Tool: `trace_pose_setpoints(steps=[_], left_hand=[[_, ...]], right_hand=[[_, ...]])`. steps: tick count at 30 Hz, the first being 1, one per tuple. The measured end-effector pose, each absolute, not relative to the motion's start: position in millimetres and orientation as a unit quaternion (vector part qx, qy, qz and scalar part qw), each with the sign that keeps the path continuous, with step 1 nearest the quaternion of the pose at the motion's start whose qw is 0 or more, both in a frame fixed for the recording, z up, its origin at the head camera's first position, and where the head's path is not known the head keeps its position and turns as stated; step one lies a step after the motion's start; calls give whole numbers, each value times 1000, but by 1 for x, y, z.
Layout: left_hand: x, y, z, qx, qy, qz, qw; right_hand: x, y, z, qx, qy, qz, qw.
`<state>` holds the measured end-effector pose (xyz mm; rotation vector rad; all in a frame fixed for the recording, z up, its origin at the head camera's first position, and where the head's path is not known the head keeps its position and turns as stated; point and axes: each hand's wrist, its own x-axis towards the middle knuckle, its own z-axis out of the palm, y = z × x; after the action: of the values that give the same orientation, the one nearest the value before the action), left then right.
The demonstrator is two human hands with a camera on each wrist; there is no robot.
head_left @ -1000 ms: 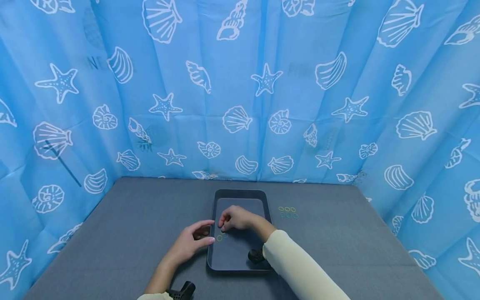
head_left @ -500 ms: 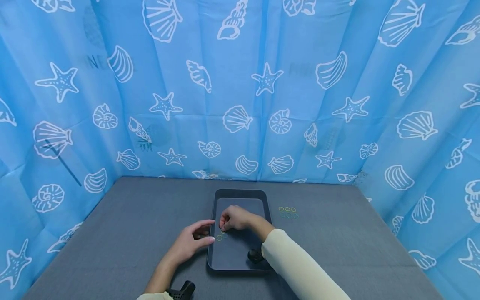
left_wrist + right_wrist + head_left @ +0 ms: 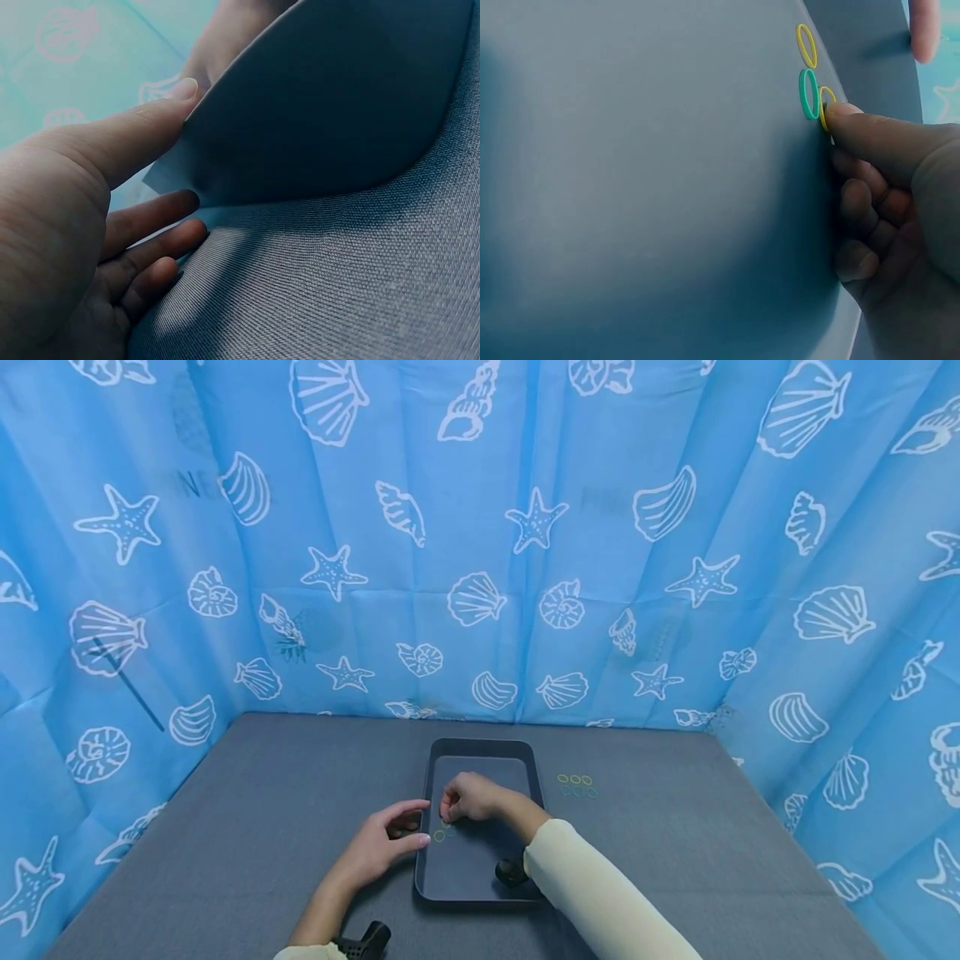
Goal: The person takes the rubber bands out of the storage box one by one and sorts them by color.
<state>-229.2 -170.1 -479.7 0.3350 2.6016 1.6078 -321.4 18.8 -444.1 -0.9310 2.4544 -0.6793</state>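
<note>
A dark rectangular tray (image 3: 480, 895) lies on the grey cloth. Inside it, near its left wall, lie a yellow rubber band (image 3: 806, 46) and a green rubber band (image 3: 808, 94). My right hand (image 3: 471, 796) reaches into the tray with curled fingers. Its thumb and forefinger pinch a second yellow rubber band (image 3: 826, 107) beside the green one, and the thumb covers part of it. My left hand (image 3: 375, 846) is at the tray's left side, fingers relaxed. Its thumb (image 3: 161, 112) touches the rim, while the other fingertips are by the outer wall.
To the right of the tray, several yellow rubber bands (image 3: 575, 779) and green rubber bands (image 3: 578, 792) lie in two rows on the grey cloth (image 3: 652, 827). A blue curtain (image 3: 480, 543) with white shells hangs behind and at both sides.
My right fingertips have shifted very slightly right over the rubber bands in the tray. My left hand has kept its place at the tray's side.
</note>
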Motion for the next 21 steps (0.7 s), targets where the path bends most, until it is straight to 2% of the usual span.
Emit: trace_pose_setpoints(steps=[21], left_hand=[[-231, -169, -482, 109, 847, 520, 23]], right_hand=[[-332, 37, -436, -319, 864, -344, 183]])
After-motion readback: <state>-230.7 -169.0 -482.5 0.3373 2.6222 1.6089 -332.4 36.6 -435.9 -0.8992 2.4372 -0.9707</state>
